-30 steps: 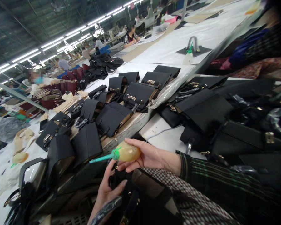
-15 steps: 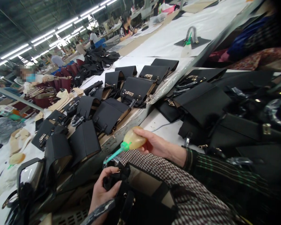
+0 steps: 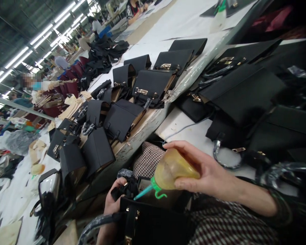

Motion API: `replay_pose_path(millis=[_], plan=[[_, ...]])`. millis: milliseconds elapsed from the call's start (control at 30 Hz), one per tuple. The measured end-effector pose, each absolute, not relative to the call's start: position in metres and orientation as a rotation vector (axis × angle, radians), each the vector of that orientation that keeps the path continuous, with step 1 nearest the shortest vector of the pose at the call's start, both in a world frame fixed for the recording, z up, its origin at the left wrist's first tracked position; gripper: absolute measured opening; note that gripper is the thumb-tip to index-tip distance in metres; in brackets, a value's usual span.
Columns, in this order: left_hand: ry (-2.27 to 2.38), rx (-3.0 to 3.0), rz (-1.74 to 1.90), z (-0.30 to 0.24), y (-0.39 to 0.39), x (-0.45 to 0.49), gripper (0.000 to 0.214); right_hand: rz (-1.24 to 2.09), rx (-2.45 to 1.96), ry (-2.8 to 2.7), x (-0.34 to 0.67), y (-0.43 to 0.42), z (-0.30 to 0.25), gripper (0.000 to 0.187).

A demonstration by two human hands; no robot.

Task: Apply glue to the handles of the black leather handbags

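Observation:
A translucent yellow squeeze bottle [image 3: 169,170] with a green collar and thin nozzle is tilted downward in my right hand [image 3: 209,175], fingers wrapped around its body. Its nozzle tip is at the upper edge of a black handbag [image 3: 160,217] on my lap, though I cannot tell if it touches. At the bag's left edge, my left hand [image 3: 112,200] is closed on the bag, pinching black material there. A plastic-wrapped handle [image 3: 99,223] curves out from the bag, crossing in front of my left wrist. Gold fittings show on the bag's strap.
Several black handbags [image 3: 153,85] with gold clasps lie on the white table [image 3: 153,37] ahead. More bags [image 3: 239,95] are piled at the right. A second yellow bottle [image 3: 37,169] lies at the left, and a person [image 3: 38,86] is behind a maroon stack.
My right hand has brought the bottle down and to the right, its nozzle now at the bag's edge. My left hand keeps hold of the bag. The view has shifted.

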State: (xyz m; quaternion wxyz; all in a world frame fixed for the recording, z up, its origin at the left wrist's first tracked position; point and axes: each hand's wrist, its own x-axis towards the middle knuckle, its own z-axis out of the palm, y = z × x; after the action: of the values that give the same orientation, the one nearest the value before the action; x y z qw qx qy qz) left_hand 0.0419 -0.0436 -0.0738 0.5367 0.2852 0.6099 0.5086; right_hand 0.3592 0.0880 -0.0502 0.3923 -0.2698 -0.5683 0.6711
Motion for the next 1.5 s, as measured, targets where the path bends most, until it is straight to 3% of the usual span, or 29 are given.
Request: replay_pose_path(millis=[233,467,600,867,1167,1500], plan=[[1.386,0.674,1.198,-0.08,-0.047,0.04,0.048,1.351,-0.605,-1.578,0.351,0.085,-0.043,0.055],[1.369,0.687,1.195,-0.085,-0.049,0.036,0.046,1.347,-0.674,-1.601,0.348,0.083,-0.037,0.052],[1.387,0.702,1.201,-0.085,-0.049,0.036,0.046,1.389,-0.713,-1.705,0.352,0.103,-0.008,0.05],[1.463,0.73,1.186,-0.083,-0.049,0.035,0.041,1.051,-0.527,-2.144,0.348,0.128,0.049,0.051],[1.352,0.702,1.205,-0.083,-0.055,0.038,0.042,1.434,-0.627,-1.711,0.349,0.097,-0.012,0.052],[1.37,0.695,1.213,-0.079,-0.054,0.043,0.05,1.188,-0.528,-1.691,0.341,0.069,-0.045,0.055]])
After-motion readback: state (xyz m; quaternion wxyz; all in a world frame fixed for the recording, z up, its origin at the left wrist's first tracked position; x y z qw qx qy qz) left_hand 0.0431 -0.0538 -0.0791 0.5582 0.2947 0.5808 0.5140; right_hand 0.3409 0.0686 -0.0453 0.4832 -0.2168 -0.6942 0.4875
